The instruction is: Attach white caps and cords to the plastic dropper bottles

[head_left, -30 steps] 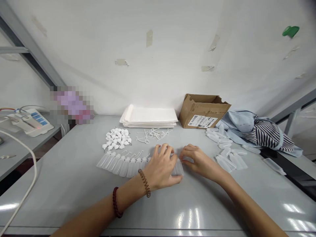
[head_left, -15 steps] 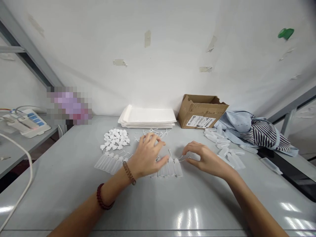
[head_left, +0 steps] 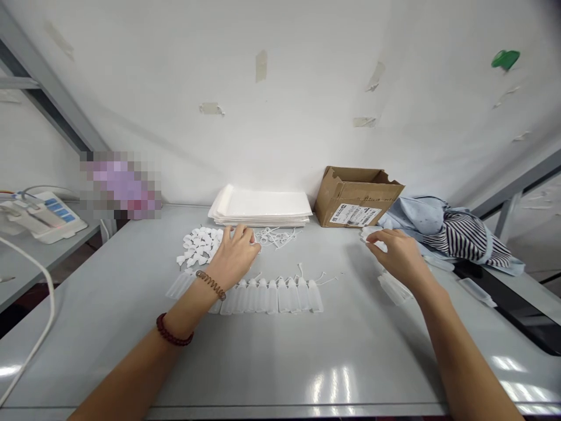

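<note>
My left hand point(head_left: 234, 254) hovers beside the pile of small white folded pieces point(head_left: 197, 244) and the tangle of thin white cords point(head_left: 278, 236). Its fingers are loosely bent and apart, with nothing visible in them. Below it lies a row of translucent plastic sleeves point(head_left: 280, 295) with narrow necks and thin cords, partly hidden by my left forearm. Over at the right, my right hand point(head_left: 401, 254) is at the loose translucent sleeves point(head_left: 394, 287). Its thumb and index finger pinch around a pale sleeve point(head_left: 364, 233) at the pile's far edge; the fingers partly cover it.
A stack of white padded envelopes point(head_left: 267, 204) lies against the wall, beside an open cardboard box point(head_left: 357, 202). Striped and light blue cloth point(head_left: 468, 237) and a long black object point(head_left: 517, 313) are at the right. A white cable point(head_left: 52, 292) runs along the left.
My left hand has moved left and slightly back, uncovering the row of sleeves. My right hand has moved right, from the row's end to the loose sleeves, and its fingers have closed together.
</note>
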Available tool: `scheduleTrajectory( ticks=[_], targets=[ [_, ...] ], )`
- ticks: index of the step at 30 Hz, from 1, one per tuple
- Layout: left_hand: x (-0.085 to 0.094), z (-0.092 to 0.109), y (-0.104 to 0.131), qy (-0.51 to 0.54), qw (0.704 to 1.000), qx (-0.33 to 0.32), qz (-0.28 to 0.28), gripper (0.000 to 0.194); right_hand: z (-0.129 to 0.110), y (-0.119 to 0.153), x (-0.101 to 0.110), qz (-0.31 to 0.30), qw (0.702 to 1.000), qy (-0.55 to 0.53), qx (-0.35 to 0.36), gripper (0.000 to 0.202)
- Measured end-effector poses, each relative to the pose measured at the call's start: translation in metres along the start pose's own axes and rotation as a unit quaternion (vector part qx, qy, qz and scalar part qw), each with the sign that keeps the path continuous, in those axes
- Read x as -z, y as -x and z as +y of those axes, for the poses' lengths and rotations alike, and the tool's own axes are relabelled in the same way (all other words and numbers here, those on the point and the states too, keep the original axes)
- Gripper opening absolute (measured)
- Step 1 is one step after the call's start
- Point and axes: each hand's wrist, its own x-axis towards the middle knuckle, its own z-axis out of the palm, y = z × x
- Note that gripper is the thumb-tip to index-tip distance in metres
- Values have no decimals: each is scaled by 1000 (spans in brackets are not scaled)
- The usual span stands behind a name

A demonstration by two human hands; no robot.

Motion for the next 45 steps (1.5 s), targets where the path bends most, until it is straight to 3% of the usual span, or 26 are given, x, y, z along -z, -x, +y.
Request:
scheduleTrajectory(
  ticks=[11, 21, 27, 30, 39, 45],
  targets=[
    [1, 1, -1, 5, 1000, -10, 6, 29, 44, 1, 8, 3, 990, 111, -85, 24],
    [8, 14, 1, -6, 1000, -18, 1, 24, 42, -1, 0, -39, 989, 113, -82, 23],
    [1, 18, 3, 22, 976, 211, 48, 18, 38, -1, 0, -45, 989, 116, -78, 22],
    [-3, 17, 3, 17, 967, 249, 56, 17, 38, -1, 0, -49, 989, 118, -80, 22],
    [-1, 33, 3, 83, 988, 123, 49, 13, 32, -4, -13, -59, 987, 124, -89, 26],
    [-1, 35, 3, 96, 988, 99, 75, 12, 29, -7, -24, -69, 988, 107, -89, 25]
  ],
)
